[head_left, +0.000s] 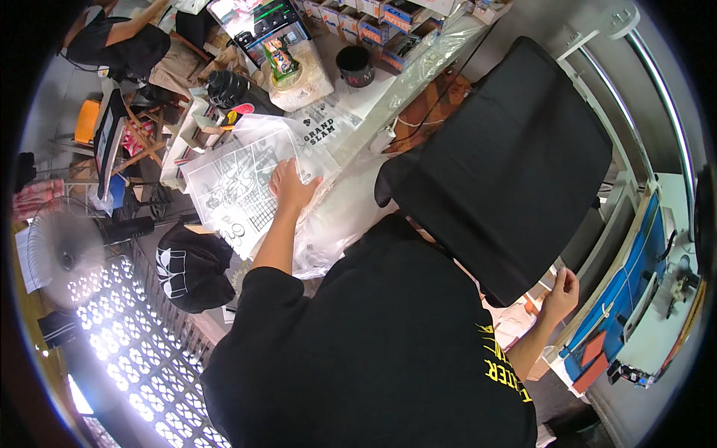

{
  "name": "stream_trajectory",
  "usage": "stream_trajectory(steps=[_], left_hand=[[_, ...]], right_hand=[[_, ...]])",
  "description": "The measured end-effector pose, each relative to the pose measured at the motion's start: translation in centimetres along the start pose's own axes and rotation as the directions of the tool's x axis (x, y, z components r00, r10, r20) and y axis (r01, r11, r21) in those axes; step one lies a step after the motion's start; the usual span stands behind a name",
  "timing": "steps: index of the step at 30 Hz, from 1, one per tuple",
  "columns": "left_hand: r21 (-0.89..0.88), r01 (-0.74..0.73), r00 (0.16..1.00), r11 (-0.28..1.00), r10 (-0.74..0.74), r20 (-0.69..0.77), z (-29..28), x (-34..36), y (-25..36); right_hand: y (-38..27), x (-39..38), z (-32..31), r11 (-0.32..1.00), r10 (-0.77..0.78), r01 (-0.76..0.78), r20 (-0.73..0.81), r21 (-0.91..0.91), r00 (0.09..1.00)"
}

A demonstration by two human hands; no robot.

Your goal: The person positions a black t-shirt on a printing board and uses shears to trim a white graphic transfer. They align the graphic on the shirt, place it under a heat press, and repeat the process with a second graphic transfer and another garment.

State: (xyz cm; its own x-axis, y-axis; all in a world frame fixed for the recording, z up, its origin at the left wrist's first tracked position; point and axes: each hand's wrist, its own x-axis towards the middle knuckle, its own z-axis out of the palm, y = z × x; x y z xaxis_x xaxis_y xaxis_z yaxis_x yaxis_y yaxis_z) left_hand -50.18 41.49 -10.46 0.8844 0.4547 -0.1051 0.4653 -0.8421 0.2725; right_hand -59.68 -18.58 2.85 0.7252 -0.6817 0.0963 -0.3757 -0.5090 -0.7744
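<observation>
Pressing your open left hand [291, 185] flat on the printed transfer sheet [240, 190] at the worktable's [351, 101] near edge to steady it, you pinch the black fabric's [508, 157] lower corner with your right hand [562, 290], keeping it spread.

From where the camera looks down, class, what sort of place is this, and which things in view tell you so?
Probably a small garment-printing workshop. A black shirt lies spread over a press-like board, the left hand rests on a clear printed film sheet, the right hand is by the board's edge, and stacked boxes crowd the workbench.
</observation>
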Motion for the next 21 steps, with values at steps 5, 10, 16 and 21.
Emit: stream_trajectory(steps=[5, 10, 16, 21], left_hand=[[-0.004, -0.048, 0.999, 0.999, 0.048, -0.019, 1.7, -0.8, -1.9], [-0.188, -0.112, 0.994, 0.976, 0.113, -0.002, 2.7, -0.6, -5.1], [-0.058, -0.188, 0.979, 0.981, 0.191, 0.069, 1.2, -1.2, -4.5], [-0.014, -0.174, 0.981, 0.985, 0.175, 0.086, 2.2, -1.2, -4.9]], right_hand=[[-3.9, 0.4, 2.2, 0.989, -0.148, 0.149, 0.137, 0.003, 0.980], [-4.7, 3.1, 0.5, 0.962, -0.269, 0.273, 0.139, -0.010, 0.953], [-5.6, 5.7, -0.9, 0.924, -0.366, 0.376, 0.125, -0.067, 0.922], [-7.0, 12.1, -12.1, 0.819, -0.452, 0.300, -0.228, -0.488, 0.862]])
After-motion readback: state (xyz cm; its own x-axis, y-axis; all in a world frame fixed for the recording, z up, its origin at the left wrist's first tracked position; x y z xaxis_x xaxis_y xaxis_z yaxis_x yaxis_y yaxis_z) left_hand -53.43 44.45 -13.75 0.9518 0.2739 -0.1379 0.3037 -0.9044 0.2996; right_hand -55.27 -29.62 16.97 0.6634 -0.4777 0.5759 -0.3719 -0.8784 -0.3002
